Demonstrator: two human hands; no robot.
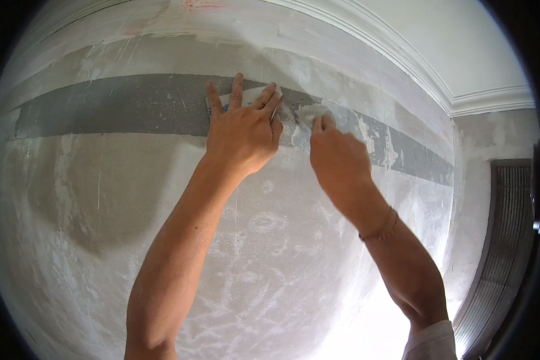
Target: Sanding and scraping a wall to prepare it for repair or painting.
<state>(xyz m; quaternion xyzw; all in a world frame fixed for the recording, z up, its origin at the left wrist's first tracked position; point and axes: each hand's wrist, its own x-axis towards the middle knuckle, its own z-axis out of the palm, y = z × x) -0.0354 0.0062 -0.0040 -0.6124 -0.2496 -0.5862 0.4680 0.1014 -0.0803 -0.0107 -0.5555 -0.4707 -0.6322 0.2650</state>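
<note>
My left hand (240, 129) lies with spread fingers against the wall, over a white flat sheet (253, 96) with blue marks. Its palm and fingers hide much of that sheet, which sits on a dark grey band (156, 105) crossing the wall. Just to the right, my right hand (341, 153) is closed, fingers pointing up, around what looks like a scraper (314, 112). Only a pale, blurred end of it shows above the fingers, close to the wall; the grip hides the rest. Flaky pale patches (367, 132) break up the dark band beside this hand.
Around the band, the wall (258, 240) is grey and patchy, with whitish streaks. White moulding (396, 45) runs under the ceiling (462, 42). A dark ribbed panel (504, 240) stands at the far right, past the wall corner. Bright light washes out the lower right.
</note>
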